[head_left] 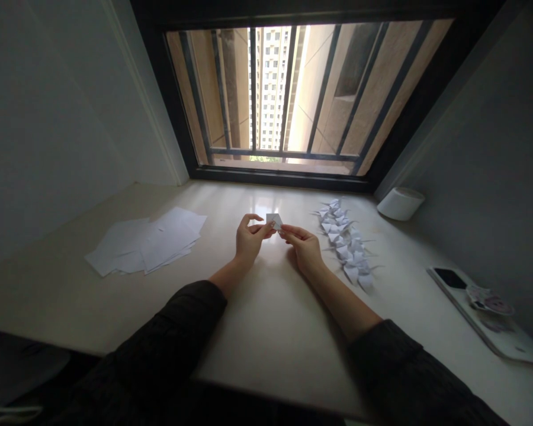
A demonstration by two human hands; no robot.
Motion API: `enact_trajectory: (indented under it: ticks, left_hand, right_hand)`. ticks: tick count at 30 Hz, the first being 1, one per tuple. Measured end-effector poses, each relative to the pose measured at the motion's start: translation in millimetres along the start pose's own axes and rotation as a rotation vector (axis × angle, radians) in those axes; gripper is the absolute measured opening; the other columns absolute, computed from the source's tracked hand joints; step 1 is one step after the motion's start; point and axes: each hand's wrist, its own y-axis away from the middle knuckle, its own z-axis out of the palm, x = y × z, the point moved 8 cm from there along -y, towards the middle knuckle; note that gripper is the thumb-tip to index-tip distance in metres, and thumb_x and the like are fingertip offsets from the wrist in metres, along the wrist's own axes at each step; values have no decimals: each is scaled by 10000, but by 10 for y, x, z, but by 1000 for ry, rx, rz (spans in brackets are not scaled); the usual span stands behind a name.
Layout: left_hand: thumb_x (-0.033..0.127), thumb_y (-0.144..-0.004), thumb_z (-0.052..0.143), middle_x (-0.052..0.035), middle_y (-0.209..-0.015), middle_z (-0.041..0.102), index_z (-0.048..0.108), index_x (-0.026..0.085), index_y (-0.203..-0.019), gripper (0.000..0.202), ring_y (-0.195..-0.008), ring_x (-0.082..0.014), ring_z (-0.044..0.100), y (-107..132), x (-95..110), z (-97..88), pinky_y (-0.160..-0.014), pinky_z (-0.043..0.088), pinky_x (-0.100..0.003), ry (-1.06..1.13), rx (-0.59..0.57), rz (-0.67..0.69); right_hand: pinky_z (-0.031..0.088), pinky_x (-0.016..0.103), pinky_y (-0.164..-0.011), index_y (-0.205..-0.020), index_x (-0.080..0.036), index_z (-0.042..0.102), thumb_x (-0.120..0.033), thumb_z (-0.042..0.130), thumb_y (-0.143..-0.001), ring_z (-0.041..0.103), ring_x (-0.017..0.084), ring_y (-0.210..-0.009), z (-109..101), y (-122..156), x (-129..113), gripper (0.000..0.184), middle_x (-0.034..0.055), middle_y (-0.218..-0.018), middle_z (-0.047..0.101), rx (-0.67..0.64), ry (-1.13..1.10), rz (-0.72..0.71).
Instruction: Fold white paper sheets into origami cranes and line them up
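A small piece of folded white paper (273,218) is held up between both hands, above the middle of the white tabletop (266,331). My left hand (249,239) pinches its lower left part, thumb in front, while the index finger curls away above. At the lower right corner, my right hand (302,243) grips the paper between thumb and fingertips. Several folded paper cranes (344,239) stand in a close cluster to the right of my right hand. Left of my left hand lies a loose pile of white paper sheets (148,241).
A white phone (484,313) with a cartoon grip lies at the right edge. A white cylindrical object (400,203) rests near the right wall. Behind the table is a dark-framed window (278,173) with bars. The table's front edge runs close to my body.
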Motion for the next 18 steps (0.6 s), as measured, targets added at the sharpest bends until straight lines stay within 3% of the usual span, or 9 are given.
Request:
enact_trajectory:
  ticks: [5, 10, 14, 18]
  left_hand:
    - [413, -606, 773, -25, -675, 699, 463, 183, -816, 439, -624, -168, 677, -20, -1, 10, -646, 522, -286, -13, -16, 5]
    - [396, -639, 757, -42, -740, 707, 500, 186, -1031, 514, -705, -185, 685, -9, 22, 40, -682, 522, -298, -64, -56, 37]
    - [336, -579, 807, -54, -828, 702, 469, 203, -1145, 672, -728, -183, 677, -2, -4, 31, -665, 531, -295, -105, -46, 31]
    - [378, -583, 788, -76, -896, 688, 621, 161, -943, 452, -746, -185, 666, -15, -68, 60, -615, 537, -285, -189, -106, -12]
  right_hand:
    - [423, 280, -608, -788, -208, 740, -358, 770, -537, 634, 168, -661, -8, -16, 13, 294, 54, -733, 730, 0, 28, -5]
    - [418, 279, -601, -779, -203, 737, -350, 762, -546, 632, 173, -678, -40, -30, 31, 277, 55, -735, 727, 28, 28, -8]
    - [419, 282, -613, -765, -202, 732, -317, 762, -545, 614, 160, -664, -57, -21, 32, 251, 41, -708, 716, 56, -2, -8]
    - [414, 274, -607, -755, -197, 716, -312, 766, -542, 594, 141, -631, -48, -14, 20, 248, 24, -678, 698, 52, -19, -15]
